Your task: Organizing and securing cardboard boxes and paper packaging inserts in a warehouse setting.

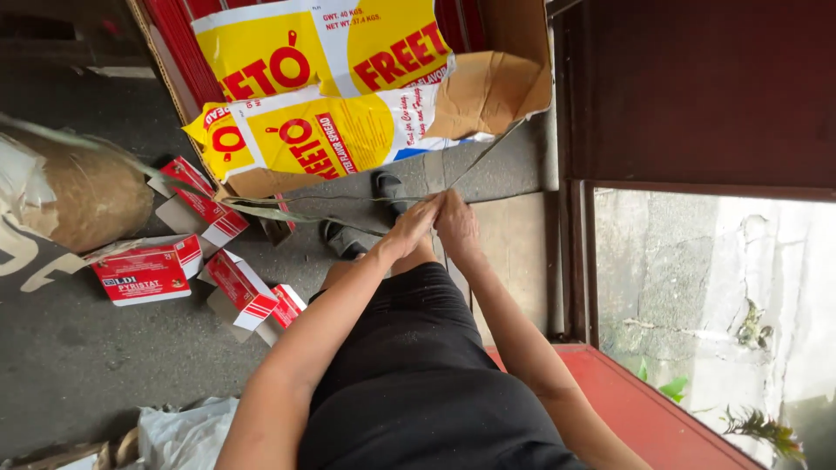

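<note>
1 large yellow-and-white carton (322, 96) lies at 12 o'clock, 4 small red-and-white boxes (148, 270) at 9 o'clock. Both arms stretch forward; left hand (412, 228) and right hand (456, 224), touching, are pinched closed on 1 thin strap (300, 215) at centre.

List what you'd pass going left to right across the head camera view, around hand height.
Brown paper-wrapped bundle → small red and white cartons → left hand → right hand, both on a thin strip → dark red door frame → grey cracked wall.

Small cartons (174, 261) left on floor (87, 365), big box (331, 87) ahead, wall (697, 87) right
</note>
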